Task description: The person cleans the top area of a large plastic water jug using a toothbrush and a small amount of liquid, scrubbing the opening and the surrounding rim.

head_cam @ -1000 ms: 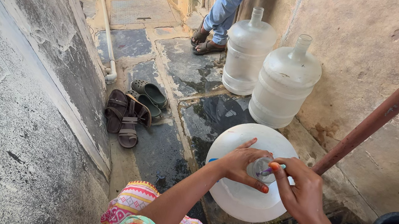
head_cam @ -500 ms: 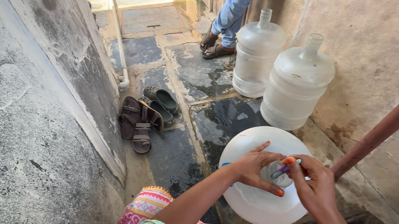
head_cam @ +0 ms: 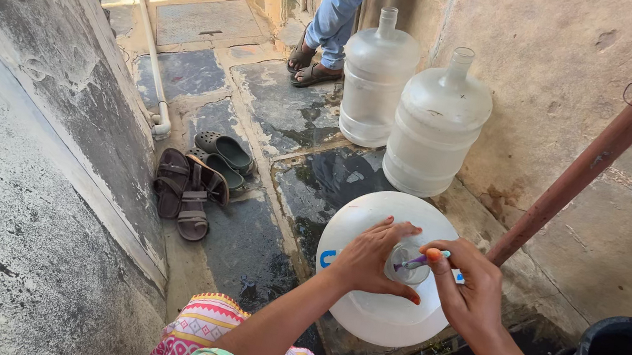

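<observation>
Left hand [head_cam: 371, 258] clasps the neck of the near jug [head_cam: 379, 314]; right hand [head_cam: 471, 291] pinches a small brush [head_cam: 419, 260] at its mouth. Two more jugs [head_cam: 436, 125] stand beyond it, sandals [head_cam: 192, 187] left of it.

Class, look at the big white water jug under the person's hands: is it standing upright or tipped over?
Upright. The water jug shows its round shoulder from above with the neck pointing up, where the left hand rests and the right hand holds a thin stick-like tool.

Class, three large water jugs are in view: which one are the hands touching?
The nearest jug, under both hands; the other two stand untouched by the wall.
</observation>
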